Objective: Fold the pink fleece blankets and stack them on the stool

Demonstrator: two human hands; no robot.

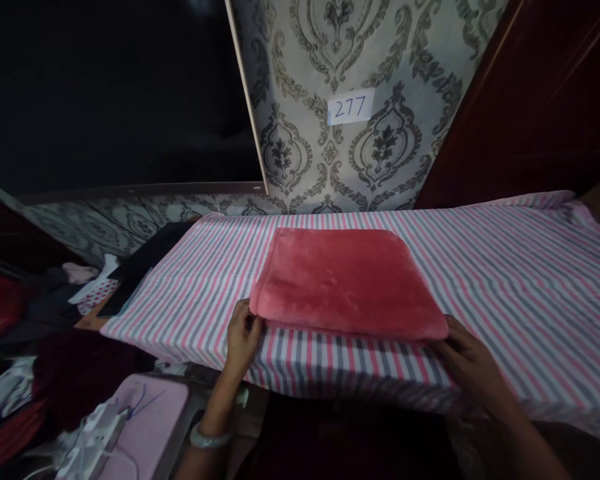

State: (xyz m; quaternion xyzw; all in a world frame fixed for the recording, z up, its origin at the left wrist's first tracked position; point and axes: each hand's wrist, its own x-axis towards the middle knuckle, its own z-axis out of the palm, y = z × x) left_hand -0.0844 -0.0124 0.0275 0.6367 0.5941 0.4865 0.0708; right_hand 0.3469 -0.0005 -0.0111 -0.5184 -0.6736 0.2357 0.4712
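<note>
A folded red plush blanket [340,283] lies flat on a striped cloth [205,267] that covers the table. My left hand [243,333] closes on the blanket's near left corner, thumb and fingers pinching its edge. At the near right corner, my right hand [463,353] grips the blanket, with the fingertips partly tucked underneath and hidden. A pale bracelet [210,438] circles my left wrist.
A large dark TV screen [120,100] stands behind on the left. A paper marked 277 [351,107] is on the patterned wall. Dark red wood [530,113] rises at right. Lower left are a pink box [153,427], a white power strip [97,437] and piled clothes [75,373].
</note>
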